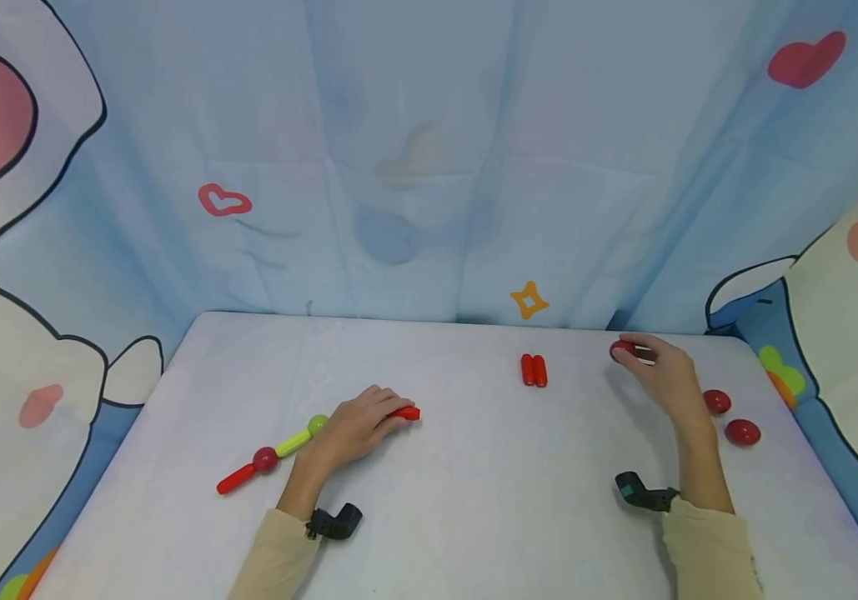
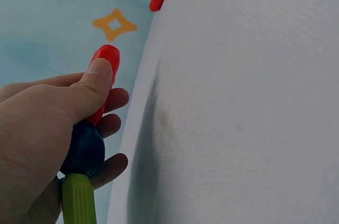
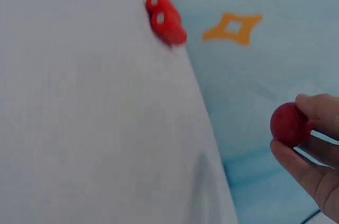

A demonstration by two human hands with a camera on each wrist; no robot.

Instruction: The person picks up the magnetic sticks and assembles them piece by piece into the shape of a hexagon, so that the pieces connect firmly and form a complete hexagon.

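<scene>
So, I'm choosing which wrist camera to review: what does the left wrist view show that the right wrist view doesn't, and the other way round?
Only the left wrist view shows the left hand pinching a red stick, with a dark blue ball and a green stick below it in the frame. Only the right wrist view shows the right hand holding a red ball. Both share loose red sticks, the white table and an orange star on the blue curtain.
</scene>
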